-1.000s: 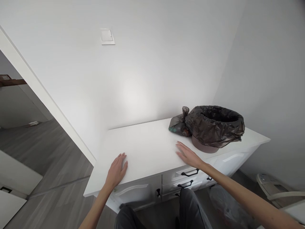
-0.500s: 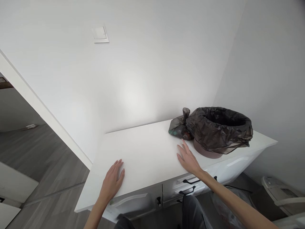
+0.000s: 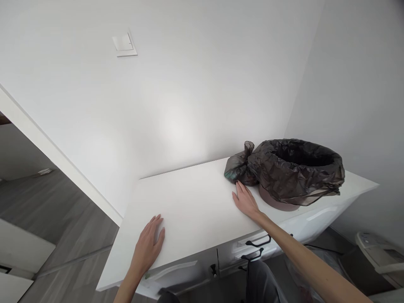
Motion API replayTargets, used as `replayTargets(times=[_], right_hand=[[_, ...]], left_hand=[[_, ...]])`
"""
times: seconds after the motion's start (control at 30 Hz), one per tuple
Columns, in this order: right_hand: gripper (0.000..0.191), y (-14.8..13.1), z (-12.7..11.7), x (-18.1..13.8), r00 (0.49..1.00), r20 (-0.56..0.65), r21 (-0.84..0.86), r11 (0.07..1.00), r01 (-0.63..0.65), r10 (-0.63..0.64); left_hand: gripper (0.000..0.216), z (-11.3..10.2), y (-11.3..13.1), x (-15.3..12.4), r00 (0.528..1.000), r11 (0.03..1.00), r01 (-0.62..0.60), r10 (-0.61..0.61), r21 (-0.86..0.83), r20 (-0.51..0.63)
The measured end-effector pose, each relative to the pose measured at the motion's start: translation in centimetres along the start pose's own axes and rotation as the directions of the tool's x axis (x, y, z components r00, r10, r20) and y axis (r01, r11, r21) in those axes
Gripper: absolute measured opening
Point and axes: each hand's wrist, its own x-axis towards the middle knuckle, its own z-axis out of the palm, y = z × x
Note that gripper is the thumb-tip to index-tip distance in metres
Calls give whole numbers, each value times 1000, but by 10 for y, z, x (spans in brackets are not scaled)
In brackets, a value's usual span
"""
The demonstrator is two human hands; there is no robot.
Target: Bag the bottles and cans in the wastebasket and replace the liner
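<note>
My left hand [image 3: 148, 242] lies flat on the white cabinet top [image 3: 186, 202], fingers stretched out and holding nothing. Farther right, my right hand [image 3: 246, 202] rests on the same surface with its fingers extended. Its fingertips are at the near edge of a small knotted black rubbish bag [image 3: 237, 168]; whether they touch it I cannot tell. Dim coloured contents show through that bag. Right beside it stands a brown bin [image 3: 277, 203] lined with a black bin bag [image 3: 284, 181], which is folded over the rim and gapes at the top.
A light switch [image 3: 124, 43] sits on the white wall behind. Black handles [image 3: 259, 242] project from the cabinet's front, close to my knees. At the lower right is a white appliance-like object [image 3: 378, 248]; a doorway opens on the left.
My right hand's fingers have drawn closer together and shifted slightly left, nearer the small knotted bag. My left hand stays about where it was. The view has tilted a little.
</note>
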Motion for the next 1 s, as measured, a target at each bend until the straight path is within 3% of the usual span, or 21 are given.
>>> replayTargets(times=[0.13, 0.33, 0.5, 0.67, 0.83, 1.0], right_hand=[[68, -8, 13, -6, 999, 11, 15, 999, 50, -51], [65, -58, 16, -22, 985, 35, 63, 984, 167, -169], [61, -68, 2, -27, 994, -18, 136, 985, 108, -106], [61, -61, 15, -10, 1000, -10, 56, 998, -16, 17], [62, -81, 31, -1, 1000, 19, -13, 1000, 4, -4], [67, -103, 26, -7, 996, 86, -23, 1000, 21, -19]], left_hand=[[48, 0, 0, 1, 1000, 1000, -6, 6, -9, 0], [48, -2, 1, 1, 1000, 1000, 5, -5, -23, -8], [48, -2, 2, 0, 1000, 1000, 5, -5, -7, 1], [49, -1, 1, 0, 1000, 1000, -8, 8, 14, -10], [49, -1, 1, 0, 1000, 1000, -17, 17, 5, -11], [49, -2, 3, 0, 1000, 1000, -10, 10, 3, -11]])
